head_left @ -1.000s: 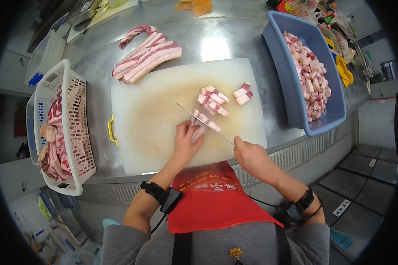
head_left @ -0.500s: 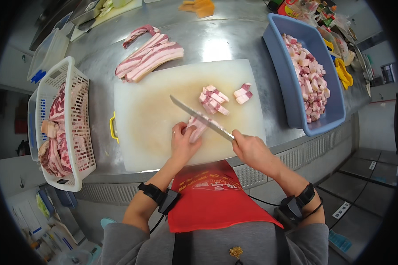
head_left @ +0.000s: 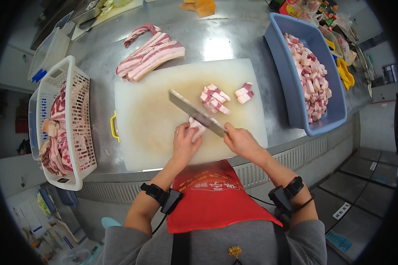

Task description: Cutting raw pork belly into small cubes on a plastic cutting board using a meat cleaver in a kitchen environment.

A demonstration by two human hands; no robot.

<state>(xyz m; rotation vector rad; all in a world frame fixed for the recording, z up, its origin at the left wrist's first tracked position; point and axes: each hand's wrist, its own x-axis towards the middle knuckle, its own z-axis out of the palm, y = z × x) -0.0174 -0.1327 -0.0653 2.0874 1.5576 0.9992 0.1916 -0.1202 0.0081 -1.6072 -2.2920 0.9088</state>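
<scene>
My right hand (head_left: 242,142) is closed round the handle of a long kitchen knife (head_left: 195,114), its blade slanting up to the left across a strip of pork belly (head_left: 198,130). With bent fingers, my left hand (head_left: 185,142) presses that strip against the white cutting board (head_left: 150,115). The blade hides part of the strip. Just beyond the knife lies a small pile of cut pork pieces (head_left: 215,98), and a couple more pork chunks (head_left: 244,92) sit to its right. Uncut pork belly strips (head_left: 152,57) rest on the steel table past the board's far left corner.
A blue tub (head_left: 292,88) of diced pork (head_left: 311,79) stands at the right. On the left is a white slotted basket (head_left: 80,128) with large meat pieces (head_left: 59,137). The board has a yellow handle (head_left: 114,126). Bottles and bags crowd the far right corner.
My right hand and the knife have shifted slightly left and toward the far side, and the blade now shows its flat side more. My left hand stays on the strip.
</scene>
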